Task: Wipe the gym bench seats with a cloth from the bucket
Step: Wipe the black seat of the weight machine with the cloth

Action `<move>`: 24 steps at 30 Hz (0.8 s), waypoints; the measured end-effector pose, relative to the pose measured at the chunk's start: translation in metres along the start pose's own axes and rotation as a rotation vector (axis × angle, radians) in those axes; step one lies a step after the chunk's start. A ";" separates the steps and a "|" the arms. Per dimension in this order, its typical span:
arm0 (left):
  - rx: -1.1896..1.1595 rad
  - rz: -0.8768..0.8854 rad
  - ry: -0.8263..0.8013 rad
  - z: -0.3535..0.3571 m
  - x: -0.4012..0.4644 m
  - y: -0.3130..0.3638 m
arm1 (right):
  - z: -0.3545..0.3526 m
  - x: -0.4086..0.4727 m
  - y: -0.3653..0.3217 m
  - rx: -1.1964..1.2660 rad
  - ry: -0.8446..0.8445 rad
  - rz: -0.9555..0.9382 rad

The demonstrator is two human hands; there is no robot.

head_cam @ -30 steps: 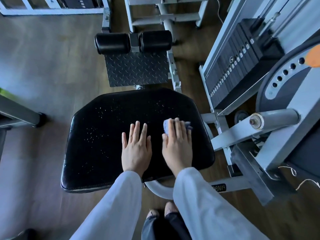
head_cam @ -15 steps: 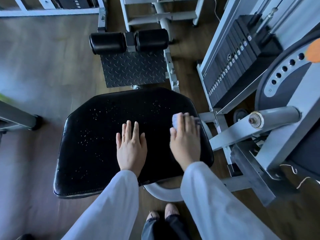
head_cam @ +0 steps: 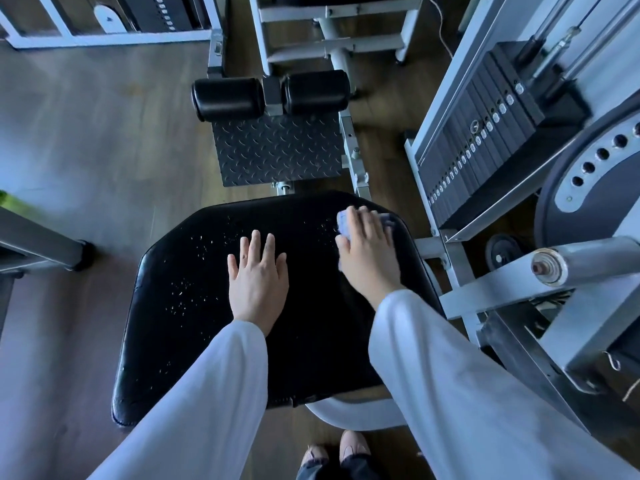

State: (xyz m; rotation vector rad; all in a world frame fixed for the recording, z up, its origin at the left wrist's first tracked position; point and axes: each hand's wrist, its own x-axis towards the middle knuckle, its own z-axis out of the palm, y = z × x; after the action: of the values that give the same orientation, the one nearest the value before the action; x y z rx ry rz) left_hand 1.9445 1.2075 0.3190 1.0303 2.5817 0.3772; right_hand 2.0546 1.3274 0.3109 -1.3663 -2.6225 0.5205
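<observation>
A wide black padded bench seat (head_cam: 194, 306) fills the middle of the view, speckled with small droplets on its left and far parts. My right hand (head_cam: 369, 252) presses a pale blue cloth (head_cam: 343, 221) flat against the seat near its far right corner; only the cloth's edges show past my fingers. My left hand (head_cam: 258, 282) lies flat on the middle of the seat, fingers spread, holding nothing. No bucket is in view.
Beyond the seat are a black tread footplate (head_cam: 277, 150) and two black roller pads (head_cam: 270, 95). A weight stack (head_cam: 485, 143) and grey machine frame with a protruding bar (head_cam: 571, 265) crowd the right side. Wood floor (head_cam: 86, 133) lies to the left.
My right hand has slid the cloth away from me and rightward, from mid-seat to the far right corner. My left hand has stayed flat on the seat.
</observation>
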 end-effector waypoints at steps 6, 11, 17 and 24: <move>0.005 -0.001 0.039 0.007 0.008 -0.002 | 0.011 -0.061 -0.014 0.036 0.105 -0.161; 0.006 0.011 0.064 0.010 0.009 -0.003 | 0.005 -0.025 0.023 -0.012 0.267 0.127; 0.024 0.025 0.092 0.011 0.009 -0.002 | 0.016 0.018 -0.010 0.027 0.073 -0.057; 0.006 0.029 0.104 0.012 0.009 -0.003 | 0.013 -0.020 0.003 0.013 0.189 -0.025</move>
State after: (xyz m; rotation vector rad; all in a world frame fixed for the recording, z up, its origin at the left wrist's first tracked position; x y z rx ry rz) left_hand 1.9409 1.2133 0.3053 1.0783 2.6633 0.4419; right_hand 2.0651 1.3093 0.2983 -1.3071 -2.4771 0.3843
